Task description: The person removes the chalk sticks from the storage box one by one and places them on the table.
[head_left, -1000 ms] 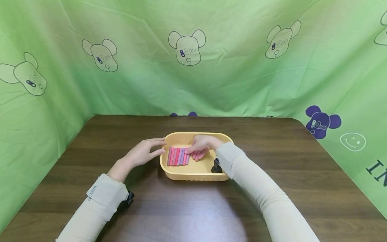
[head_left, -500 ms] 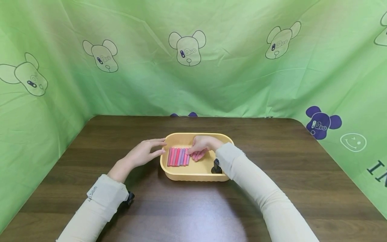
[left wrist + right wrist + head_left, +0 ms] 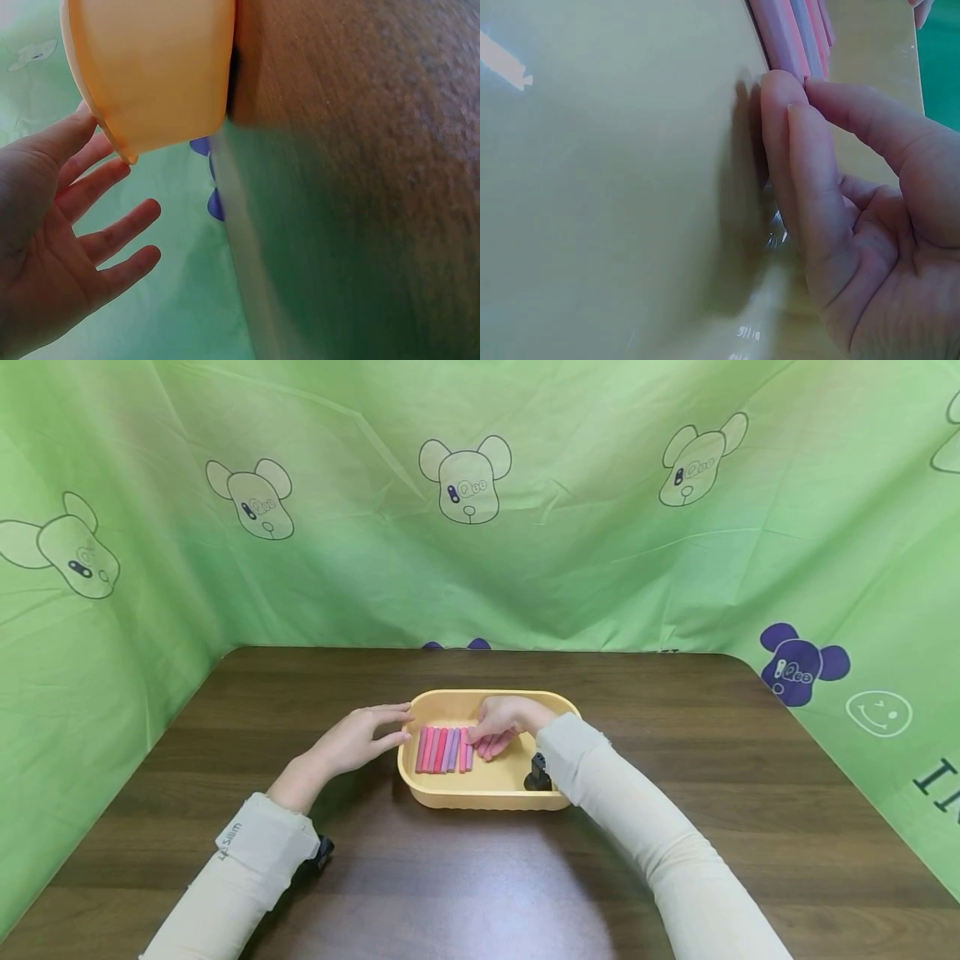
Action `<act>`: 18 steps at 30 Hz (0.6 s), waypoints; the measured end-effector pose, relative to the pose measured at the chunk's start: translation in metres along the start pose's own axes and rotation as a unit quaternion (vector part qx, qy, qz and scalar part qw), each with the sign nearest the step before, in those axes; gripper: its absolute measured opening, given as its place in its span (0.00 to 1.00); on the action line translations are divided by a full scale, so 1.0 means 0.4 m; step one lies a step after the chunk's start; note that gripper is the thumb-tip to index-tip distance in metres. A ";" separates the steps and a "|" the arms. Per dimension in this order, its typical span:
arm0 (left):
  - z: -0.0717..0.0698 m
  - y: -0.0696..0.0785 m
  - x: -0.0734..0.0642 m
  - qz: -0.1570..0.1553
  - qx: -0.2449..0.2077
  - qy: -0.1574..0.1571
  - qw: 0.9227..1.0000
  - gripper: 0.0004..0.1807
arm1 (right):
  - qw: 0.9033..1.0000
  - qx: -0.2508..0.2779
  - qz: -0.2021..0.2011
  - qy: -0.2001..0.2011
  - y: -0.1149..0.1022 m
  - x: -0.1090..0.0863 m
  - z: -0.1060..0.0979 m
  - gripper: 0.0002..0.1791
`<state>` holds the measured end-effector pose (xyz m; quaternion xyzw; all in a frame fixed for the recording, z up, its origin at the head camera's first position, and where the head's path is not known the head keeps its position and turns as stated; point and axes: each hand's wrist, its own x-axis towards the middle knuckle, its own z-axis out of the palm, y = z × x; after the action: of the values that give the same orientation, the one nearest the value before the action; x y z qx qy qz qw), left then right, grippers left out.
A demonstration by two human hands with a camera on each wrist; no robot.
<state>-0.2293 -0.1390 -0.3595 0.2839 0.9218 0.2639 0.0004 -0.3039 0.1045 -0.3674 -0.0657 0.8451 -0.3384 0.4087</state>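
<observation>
A row of pink, red and purple sticks (image 3: 439,750) lies side by side at the left in a yellow plastic tub (image 3: 487,800). My right hand (image 3: 499,727) reaches into the tub and pinches the upper end of the purple stick (image 3: 469,758) at the row's right end. In the right wrist view, thumb and fingertips meet at the end of this purple stick (image 3: 776,37); a pink one lies right against it. My left hand (image 3: 357,737) is at the tub's left rim, fingers spread and mostly straight. The left wrist view shows its thumb and fingertips touching the rim (image 3: 109,135).
The tub stands on a dark brown wooden table (image 3: 480,877). A green curtain (image 3: 337,577) with printed bear heads hangs behind and at both sides. A small black device (image 3: 537,772) sits at my right cuff, another (image 3: 322,853) at my left cuff.
The rightmost sticks have shifted slightly right with my right hand's fingertips, and a narrow gap now shows between them and the rest of the row. My left hand has stayed in place.
</observation>
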 end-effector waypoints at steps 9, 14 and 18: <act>0.001 -0.003 0.000 0.002 0.001 -0.001 1.000 0.23 | 1.000 0.004 0.007 -0.010 -0.004 -0.001 -0.003 0.12; 0.000 -0.003 0.000 0.000 -0.001 -0.001 1.000 0.23 | 1.000 0.015 0.002 -0.020 -0.001 -0.004 -0.006 0.12; 0.000 -0.003 0.001 -0.002 0.000 -0.001 1.000 0.22 | 0.999 0.019 -0.007 -0.029 0.003 -0.007 -0.011 0.12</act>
<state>-0.2301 -0.1397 -0.3599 0.2824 0.9224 0.2635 0.0019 -0.3051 0.1087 -0.3643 -0.0738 0.8260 -0.3552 0.4314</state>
